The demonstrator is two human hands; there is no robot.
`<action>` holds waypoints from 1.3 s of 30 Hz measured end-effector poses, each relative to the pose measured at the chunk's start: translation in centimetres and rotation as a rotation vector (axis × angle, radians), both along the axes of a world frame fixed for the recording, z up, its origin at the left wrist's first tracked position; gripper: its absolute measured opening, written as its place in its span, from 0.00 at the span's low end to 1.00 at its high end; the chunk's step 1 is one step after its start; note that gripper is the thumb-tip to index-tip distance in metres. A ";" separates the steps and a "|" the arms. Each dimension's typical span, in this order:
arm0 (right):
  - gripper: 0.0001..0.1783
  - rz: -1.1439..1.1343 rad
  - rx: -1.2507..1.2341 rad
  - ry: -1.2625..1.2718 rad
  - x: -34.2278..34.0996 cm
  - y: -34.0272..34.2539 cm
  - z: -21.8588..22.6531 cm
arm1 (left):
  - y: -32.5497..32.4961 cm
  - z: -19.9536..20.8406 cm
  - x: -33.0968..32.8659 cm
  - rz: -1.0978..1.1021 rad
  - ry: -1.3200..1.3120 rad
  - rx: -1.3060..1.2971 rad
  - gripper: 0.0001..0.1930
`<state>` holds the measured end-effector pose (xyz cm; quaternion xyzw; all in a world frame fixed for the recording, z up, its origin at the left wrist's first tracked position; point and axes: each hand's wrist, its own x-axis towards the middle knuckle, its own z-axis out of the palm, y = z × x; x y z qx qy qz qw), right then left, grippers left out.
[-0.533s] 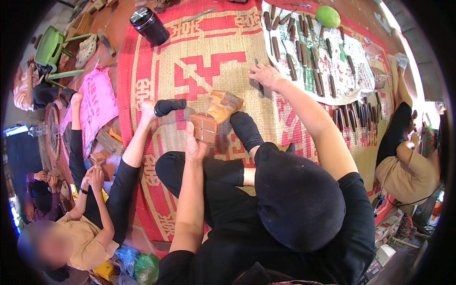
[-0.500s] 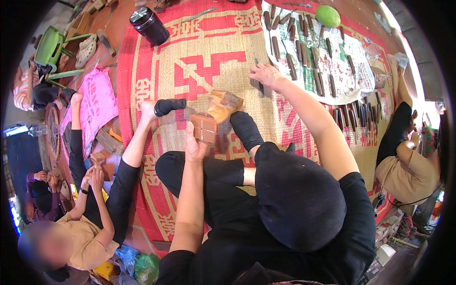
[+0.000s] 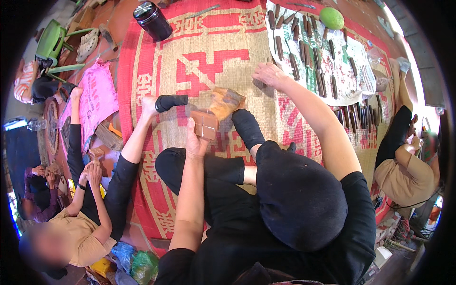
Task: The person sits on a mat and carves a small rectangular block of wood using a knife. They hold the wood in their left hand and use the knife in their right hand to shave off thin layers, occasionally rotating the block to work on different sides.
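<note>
My left hand is closed around a square reddish-brown wooden block with pale crossing lines on its face. It holds the block up in front of my folded leg. Close by, between my feet, stands a rough orange-brown chunk of wood. My right arm stretches forward, and my right hand is low over the mat beside the white sheet's left edge. Its fingers curl downward around something thin and dark, mostly hidden. On the white sheet lie several dark-handled hand tools.
More tools lie on the red and straw mat below the sheet. A green round fruit sits at the sheet's top. A dark jar stands far left. A co-worker at left holds a small wooden piece; another person sits at right.
My view has shifted slightly. My right hand stays by the sheet, and the dark thing under its fingers shows less now. My left hand still holds the block, nearly unmoved.
</note>
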<state>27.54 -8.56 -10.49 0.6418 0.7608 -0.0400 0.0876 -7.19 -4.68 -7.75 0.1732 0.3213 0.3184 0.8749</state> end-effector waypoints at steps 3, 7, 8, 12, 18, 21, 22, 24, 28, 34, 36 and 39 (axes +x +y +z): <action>0.07 0.047 -0.008 -0.120 -0.5 -0.1 0.6 | 0.0 -0.3 -0.2 0.009 -0.010 -0.032 0.29; 0.06 -0.174 0.148 0.085 0.0 0.3 1.5 | 0.1 -0.1 -0.1 0.010 -0.049 -0.055 0.28; 0.06 -0.292 0.213 0.225 -0.1 0.1 2.4 | 0.1 -0.2 -0.2 0.014 -0.059 -0.059 0.28; 0.10 -0.730 0.444 1.000 -2.3 -0.5 5.5 | 0.0 0.1 0.0 0.026 -0.068 -0.079 0.27; 0.11 -0.965 0.444 1.980 -6.7 -2.3 6.2 | 0.1 -0.5 -0.3 0.024 -0.069 -0.092 0.26; 0.12 -0.944 0.332 2.065 -8.2 -2.2 5.4 | 0.1 -0.4 -0.2 0.029 -0.032 -0.094 0.26; 0.13 -0.959 0.254 1.941 -8.4 -2.4 5.4 | 0.1 -0.2 -0.1 0.035 -0.029 -0.090 0.26; 0.13 -0.912 0.234 1.882 -8.8 -2.5 5.3 | 0.2 -0.3 0.0 0.028 -0.045 -0.083 0.26; 0.10 -0.910 0.188 1.742 -9.2 -2.5 4.7 | 0.3 -0.4 -0.2 -0.002 -0.045 -0.071 0.26; 0.06 -0.929 0.130 1.610 -10.3 -4.0 4.1 | 0.3 -1.3 -0.5 -0.005 -0.004 -0.073 0.25; 0.05 -0.931 0.175 1.639 -10.6 -4.2 2.6 | 0.2 -1.6 -0.6 -0.006 0.013 -0.077 0.25; 0.06 -0.936 0.167 1.621 -10.7 -4.6 1.0 | 0.1 -1.3 -0.4 -0.005 0.024 -0.087 0.25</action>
